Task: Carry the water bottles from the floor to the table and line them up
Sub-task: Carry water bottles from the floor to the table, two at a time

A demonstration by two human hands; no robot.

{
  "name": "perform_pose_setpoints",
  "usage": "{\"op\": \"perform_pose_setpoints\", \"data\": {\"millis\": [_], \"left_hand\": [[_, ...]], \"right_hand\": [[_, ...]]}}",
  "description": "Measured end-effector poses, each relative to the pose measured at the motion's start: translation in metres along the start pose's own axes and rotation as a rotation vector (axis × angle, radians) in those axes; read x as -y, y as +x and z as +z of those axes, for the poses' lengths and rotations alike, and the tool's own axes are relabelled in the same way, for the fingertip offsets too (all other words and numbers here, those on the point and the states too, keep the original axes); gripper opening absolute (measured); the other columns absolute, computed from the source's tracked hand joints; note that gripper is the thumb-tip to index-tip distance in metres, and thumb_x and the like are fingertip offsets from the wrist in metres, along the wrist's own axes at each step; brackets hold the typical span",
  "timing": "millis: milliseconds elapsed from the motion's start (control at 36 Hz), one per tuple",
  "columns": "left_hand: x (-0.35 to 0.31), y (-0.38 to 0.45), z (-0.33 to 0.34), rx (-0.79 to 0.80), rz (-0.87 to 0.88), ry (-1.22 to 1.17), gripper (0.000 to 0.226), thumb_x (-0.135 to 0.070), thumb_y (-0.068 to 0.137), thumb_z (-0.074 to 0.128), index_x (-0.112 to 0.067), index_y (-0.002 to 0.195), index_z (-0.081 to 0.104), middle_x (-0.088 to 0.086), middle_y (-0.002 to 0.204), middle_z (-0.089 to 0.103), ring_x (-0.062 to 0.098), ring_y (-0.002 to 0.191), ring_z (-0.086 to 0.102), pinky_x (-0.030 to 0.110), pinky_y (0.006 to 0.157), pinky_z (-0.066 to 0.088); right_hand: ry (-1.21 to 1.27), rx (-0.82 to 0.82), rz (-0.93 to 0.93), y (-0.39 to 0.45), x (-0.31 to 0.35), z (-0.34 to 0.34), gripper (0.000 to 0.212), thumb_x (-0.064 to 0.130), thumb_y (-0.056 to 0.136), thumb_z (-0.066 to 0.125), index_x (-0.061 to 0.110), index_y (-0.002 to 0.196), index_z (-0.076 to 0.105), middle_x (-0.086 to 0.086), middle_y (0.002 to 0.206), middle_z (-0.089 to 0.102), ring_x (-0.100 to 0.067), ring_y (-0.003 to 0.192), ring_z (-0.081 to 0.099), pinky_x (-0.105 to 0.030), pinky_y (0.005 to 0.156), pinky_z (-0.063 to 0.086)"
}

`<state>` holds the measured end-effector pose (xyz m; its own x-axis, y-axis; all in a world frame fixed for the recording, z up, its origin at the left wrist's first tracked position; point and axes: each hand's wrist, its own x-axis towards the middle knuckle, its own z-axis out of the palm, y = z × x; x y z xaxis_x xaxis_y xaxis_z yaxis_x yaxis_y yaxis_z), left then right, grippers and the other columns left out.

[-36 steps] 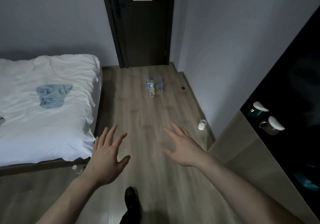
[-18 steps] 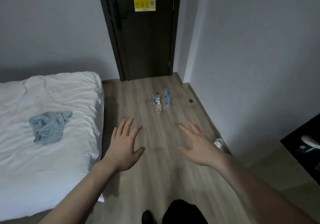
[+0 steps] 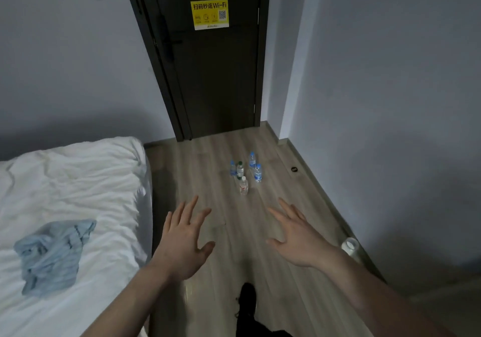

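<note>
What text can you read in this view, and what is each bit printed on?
"扫码秒连Wi-Fi": heading of the yellow sign on the dark door.
Small icons, captions, QR code and bottom line on that sign: too small to read.
Labels on the five water bottles standing on the floor: too small and blurred to read.
Nothing else readable.

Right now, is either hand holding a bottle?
No: the left hand and right hand are spread and hold nothing, and the bottles stand on the floor ahead.
</note>
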<state>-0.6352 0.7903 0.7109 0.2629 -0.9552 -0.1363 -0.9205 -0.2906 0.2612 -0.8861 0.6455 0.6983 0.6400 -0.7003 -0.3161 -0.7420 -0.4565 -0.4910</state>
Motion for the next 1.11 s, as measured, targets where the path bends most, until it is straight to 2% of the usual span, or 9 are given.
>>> {"op": "perform_pose_setpoints", "data": {"millis": [278, 444, 583, 861, 1000, 1111], "left_hand": [[0.064, 0.157, -0.034, 0.001, -0.039, 0.036, 0.077, -0.057, 0.091, 0.057, -0.038, 0.155, 0.019, -0.006, 0.167, -0.014, 0.022, 0.153, -0.015, 0.046, 0.125, 0.002], [0.101, 0.219, -0.041, 0.020, -0.073, 0.005, 0.077, -0.057, 0.091, 0.057, -0.041, 0.155, 0.019, -0.006, 0.166, -0.016, 0.022, 0.153, -0.017, 0.045, 0.124, 0.000], [0.152, 0.286, -0.040, 0.077, -0.068, 0.034, 0.078, -0.058, 0.089, 0.057, -0.039, 0.155, 0.021, -0.003, 0.167, -0.013, 0.025, 0.154, -0.013, 0.047, 0.125, 0.006], [0.226, 0.437, -0.047, 0.211, 0.127, 0.064, 0.078, -0.059, 0.091, 0.049, -0.038, 0.157, 0.014, -0.001, 0.166, -0.018, 0.026, 0.153, -0.015, 0.046, 0.121, -0.003], [0.230, 0.510, -0.057, 0.316, 0.240, 0.116, 0.078, -0.054, 0.094, 0.051, -0.033, 0.158, 0.014, 0.001, 0.167, -0.018, 0.029, 0.153, -0.014, 0.049, 0.123, 0.002], [0.220, 0.576, -0.053, 0.361, 0.282, 0.139, 0.077, -0.054, 0.095, 0.050, -0.031, 0.159, 0.013, -0.001, 0.166, -0.019, 0.028, 0.153, -0.015, 0.048, 0.124, 0.002]], "right_hand": [[0.005, 0.041, -0.007, 0.168, 0.016, -0.044, 0.087, 0.056, 0.091, 0.057, 0.039, 0.158, 0.005, 0.011, 0.166, -0.012, -0.025, 0.154, -0.006, -0.041, 0.124, 0.014], [-0.048, 0.067, -0.014, 0.247, 0.032, -0.068, 0.085, 0.054, 0.091, 0.058, 0.039, 0.158, 0.007, 0.011, 0.166, -0.011, -0.028, 0.154, -0.004, -0.044, 0.123, 0.016], [-0.079, 0.081, 0.041, 0.314, 0.042, -0.075, 0.083, 0.049, 0.092, 0.056, 0.038, 0.158, 0.006, 0.009, 0.166, -0.013, -0.027, 0.153, -0.008, -0.041, 0.124, 0.013], [-0.003, 0.063, 0.282, 0.414, 0.058, -0.066, 0.083, 0.053, 0.096, 0.053, 0.039, 0.157, -0.001, 0.005, 0.165, -0.019, -0.028, 0.153, -0.011, -0.040, 0.123, 0.011], [0.058, 0.048, 0.388, 0.448, 0.061, -0.070, 0.084, 0.052, 0.095, 0.054, 0.039, 0.158, -0.001, 0.007, 0.165, -0.019, -0.025, 0.153, -0.011, -0.042, 0.123, 0.016], [0.120, 0.028, 0.444, 0.481, 0.043, -0.076, 0.083, 0.052, 0.096, 0.053, 0.039, 0.158, -0.001, 0.009, 0.164, -0.021, -0.024, 0.153, -0.012, -0.042, 0.123, 0.013]]}}
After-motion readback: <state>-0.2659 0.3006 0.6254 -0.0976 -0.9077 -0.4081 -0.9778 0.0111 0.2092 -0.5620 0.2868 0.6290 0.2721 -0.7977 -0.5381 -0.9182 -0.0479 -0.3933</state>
